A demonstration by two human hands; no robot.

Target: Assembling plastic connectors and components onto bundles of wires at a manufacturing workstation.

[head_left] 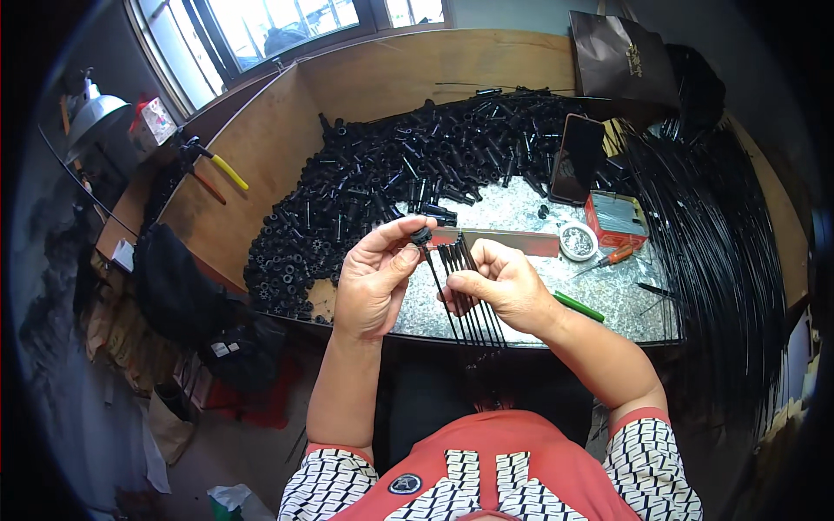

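My left hand [369, 282] pinches a small black ribbed part [421, 235] between thumb and fingertips. From just under that part a thin black rod [440, 282] slants down toward my right hand. Several more thin black rods [486, 328] are fanned side by side in my right hand [512, 291], its thumb pressed across them. Both hands are close together above the front of the worktop, and the rods' lower ends hang near its edge. Whether the ribbed part is fixed to the nearest rod, I cannot tell.
A large heap of black tubular parts [373, 174] covers the wood-walled bench. Long black rods [712, 226] lie at right. Nearby are a phone [577, 158], red box [616, 219], round tub [578, 241], orange-handled screwdriver [618, 254], green pen [578, 306] and, at left, pliers [228, 172].
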